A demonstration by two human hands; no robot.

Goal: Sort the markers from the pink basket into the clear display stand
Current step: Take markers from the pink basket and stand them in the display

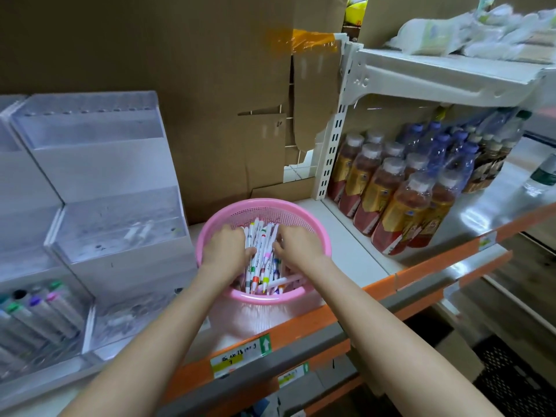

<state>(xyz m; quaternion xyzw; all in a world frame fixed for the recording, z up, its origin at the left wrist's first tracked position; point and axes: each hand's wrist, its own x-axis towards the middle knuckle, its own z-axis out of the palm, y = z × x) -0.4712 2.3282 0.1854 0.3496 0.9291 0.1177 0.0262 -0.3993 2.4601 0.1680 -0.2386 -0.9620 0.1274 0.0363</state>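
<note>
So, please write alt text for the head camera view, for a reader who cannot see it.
The left hand and right hand reach into a pink basket of markers on a shop shelf. A clear stand sits to its left, bottles to its right.

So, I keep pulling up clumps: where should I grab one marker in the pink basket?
I'd pinch its barrel near the far end, from above: the markers lie side by side, far ends poking free in the pink basket.

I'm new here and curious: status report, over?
Left hand and right hand in basket, both gripping markers. Stand left of it, few markers in. Nothing in the way.
</note>
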